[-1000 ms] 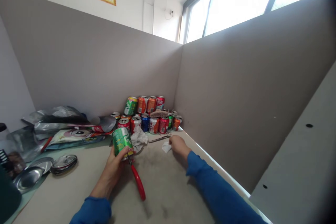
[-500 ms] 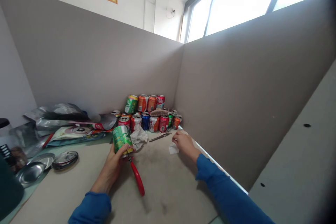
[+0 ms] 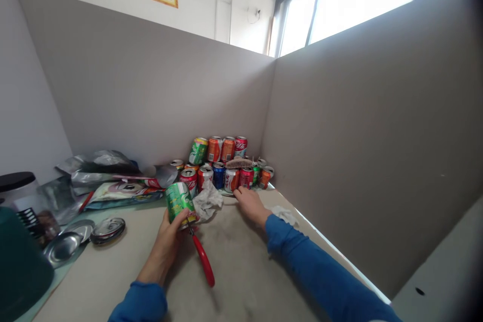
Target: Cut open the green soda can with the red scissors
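My left hand (image 3: 170,235) is wrapped around a green drink can (image 3: 178,200), tilted above the table. A red-handled tool (image 3: 204,260) sticks down from the can's lower end beside my thumb; its head is hidden, so its kind is unclear. My right hand (image 3: 249,205) reaches to the row of cans, its fingers closed at the right end of a slim, dark metal pen-like tool (image 3: 228,195) lying on the table. A crumpled white tissue (image 3: 208,202) lies between my hands, and a second white tissue (image 3: 284,215) is behind my right wrist.
Several drink cans (image 3: 228,150) stand stacked in the corner, with a brownish brush-like object (image 3: 239,163) among them. Foil and plastic packets (image 3: 113,192) lie at left. Nearer are cut can ends (image 3: 107,230), metal dishes (image 3: 63,247) and a dark green container (image 3: 20,266). Grey panels enclose the table.
My right hand has let go of the white tissue and moved left to the pen-like tool. My left hand still holds the can. The view has turned slightly left.
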`<state>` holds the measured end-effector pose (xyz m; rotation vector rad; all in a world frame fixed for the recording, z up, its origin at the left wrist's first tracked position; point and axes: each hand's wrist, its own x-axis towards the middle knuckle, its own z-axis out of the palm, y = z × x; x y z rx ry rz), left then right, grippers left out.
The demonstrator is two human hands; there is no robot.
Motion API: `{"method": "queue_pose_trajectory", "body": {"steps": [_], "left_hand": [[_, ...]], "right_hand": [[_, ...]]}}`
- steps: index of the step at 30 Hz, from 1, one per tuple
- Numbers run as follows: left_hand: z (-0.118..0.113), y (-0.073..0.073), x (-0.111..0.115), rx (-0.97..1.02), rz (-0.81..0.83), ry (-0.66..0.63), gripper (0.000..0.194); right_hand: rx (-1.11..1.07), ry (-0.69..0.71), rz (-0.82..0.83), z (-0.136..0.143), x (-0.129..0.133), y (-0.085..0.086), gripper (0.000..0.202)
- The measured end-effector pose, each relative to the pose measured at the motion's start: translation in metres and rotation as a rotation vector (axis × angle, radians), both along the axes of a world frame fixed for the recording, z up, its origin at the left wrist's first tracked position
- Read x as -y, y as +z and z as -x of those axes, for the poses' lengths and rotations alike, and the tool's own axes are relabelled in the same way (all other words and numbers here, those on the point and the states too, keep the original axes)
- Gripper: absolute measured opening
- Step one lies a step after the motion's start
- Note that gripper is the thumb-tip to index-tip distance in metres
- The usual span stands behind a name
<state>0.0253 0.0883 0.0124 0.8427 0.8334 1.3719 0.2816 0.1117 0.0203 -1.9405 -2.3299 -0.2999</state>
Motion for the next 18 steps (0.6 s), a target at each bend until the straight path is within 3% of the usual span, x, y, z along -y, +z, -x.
{"method": "queue_pose_trajectory", "body": {"steps": [7,10,12,15,18], "left_hand": [[0.0,0.0,0.0,-0.004,0.032,-0.003,0.05],[0.0,-0.001,0.0,-0.007,0.01,-0.006,0.049],[0.0,-0.002,0.0,-0.009,-0.005,-0.017,0.049],[0.0,0.0,0.002,-0.003,-0.007,-0.033,0.05],[0.0,0.003,0.004,-0.005,-0.004,0.003,0.048]], "right_hand": [[-0.109,0.082,0.001,0.045,-0.03,0.006,0.022],[-0.215,0.067,-0.023,0.05,-0.022,0.01,0.021],[-0.3,0.063,-0.064,0.055,0.0,0.022,0.021],[-0.478,0.143,-0.101,0.072,0.062,0.055,0.025],[-1.098,0.575,-0.065,0.096,0.141,0.097,0.041]]}}
